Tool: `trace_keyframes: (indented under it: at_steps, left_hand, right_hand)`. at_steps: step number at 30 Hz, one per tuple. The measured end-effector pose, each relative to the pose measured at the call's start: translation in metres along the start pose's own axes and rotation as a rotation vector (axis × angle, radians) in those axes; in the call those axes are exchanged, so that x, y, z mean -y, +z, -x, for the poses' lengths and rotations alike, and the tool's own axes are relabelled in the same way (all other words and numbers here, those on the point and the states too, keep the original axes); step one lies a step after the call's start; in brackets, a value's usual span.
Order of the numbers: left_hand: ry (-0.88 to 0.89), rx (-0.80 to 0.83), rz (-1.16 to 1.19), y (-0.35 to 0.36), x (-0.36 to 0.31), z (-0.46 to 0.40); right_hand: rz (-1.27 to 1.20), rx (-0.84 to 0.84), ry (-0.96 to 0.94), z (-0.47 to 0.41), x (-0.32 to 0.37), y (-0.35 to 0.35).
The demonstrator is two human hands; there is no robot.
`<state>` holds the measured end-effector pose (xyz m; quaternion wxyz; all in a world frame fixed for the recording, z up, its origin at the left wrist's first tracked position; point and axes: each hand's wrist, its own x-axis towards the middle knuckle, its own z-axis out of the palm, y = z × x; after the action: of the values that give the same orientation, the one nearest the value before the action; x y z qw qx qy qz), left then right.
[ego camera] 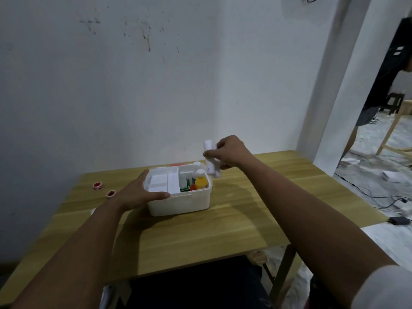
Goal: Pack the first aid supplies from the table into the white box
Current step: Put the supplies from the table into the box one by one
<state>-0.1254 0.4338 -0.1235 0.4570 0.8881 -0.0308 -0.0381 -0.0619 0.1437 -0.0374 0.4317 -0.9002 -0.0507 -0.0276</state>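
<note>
The white box stands open in the middle of the wooden table. Inside it sit a white tray insert, an orange bottle with a white cap, a clear bottle and a green pack. My left hand rests on the box's left front rim, fingers spread. My right hand hovers above the box's right edge, shut on white bandage rolls held upright. Two red-and-white tape rolls lie on the table to the left.
A reddish flat thing lies behind the box against the wall. A white pillar stands at the right; beyond it are a person in dark clothes, a wooden frame and cables on the floor.
</note>
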Motion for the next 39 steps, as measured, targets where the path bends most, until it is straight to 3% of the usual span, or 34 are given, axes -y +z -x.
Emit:
trace_keyframes:
  at_steps: [4,14,25,33,39]
  left_hand:
    - [-0.01,0.004,-0.001,-0.001,0.002,0.0]
    - [-0.016,-0.009,-0.007,0.0,0.003,-0.001]
    - [-0.021,-0.001,-0.018,-0.001,0.002,-0.001]
    - [-0.025,-0.038,-0.001,0.003,0.0,-0.001]
    - [-0.022,-0.011,-0.003,-0.001,-0.002,0.001]
  right_hand:
    - [-0.14,0.038,0.03,0.008,-0.001,0.023]
    - [0.133,-0.186,-0.162,0.017,-0.022,0.064]
    - [0.357,-0.152,-0.38,0.034,-0.049,0.071]
    - [0.36,-0.097,-0.498,0.029,-0.06,0.069]
    - [0.683,-0.195,-0.616,0.028,-0.066,0.072]
